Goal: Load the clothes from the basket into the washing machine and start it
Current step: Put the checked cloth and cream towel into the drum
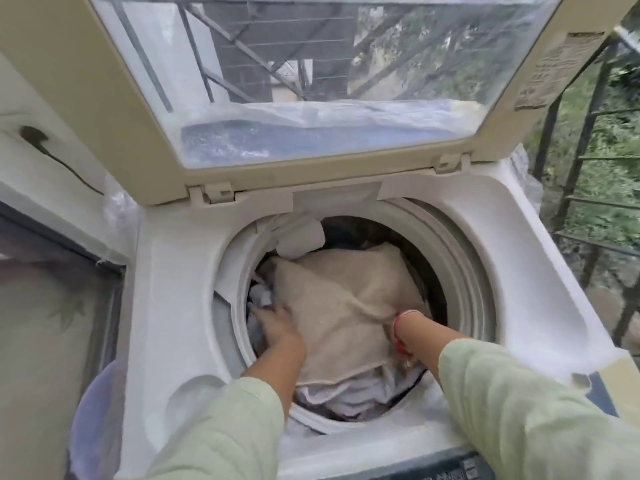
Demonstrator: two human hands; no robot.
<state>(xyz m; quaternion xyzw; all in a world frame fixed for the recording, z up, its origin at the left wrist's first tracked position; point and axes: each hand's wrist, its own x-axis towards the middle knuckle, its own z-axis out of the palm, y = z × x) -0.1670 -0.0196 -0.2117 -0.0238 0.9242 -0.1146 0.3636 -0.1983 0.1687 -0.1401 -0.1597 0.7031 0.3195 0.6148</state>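
Observation:
The top-loading washing machine [180, 306] stands with its lid [145, 140] raised. Its drum [446, 271] holds a large beige cloth [339, 296] lying over white and darker clothes [349, 393]. My left hand [277, 329] reaches into the drum at the beige cloth's left edge and presses on the pile beside a small white piece [261, 299]. My right forearm goes in from the right; a red bangle [398, 336] shows at the wrist. The right hand itself is hidden under the beige cloth.
A pale lavender basket [93, 427] stands low on the machine's left side. The dark control panel [446, 469] runs along the machine's near edge. A black metal railing [581, 161] with greenery behind it is on the right, and a wall with a cable [59, 161] on the left.

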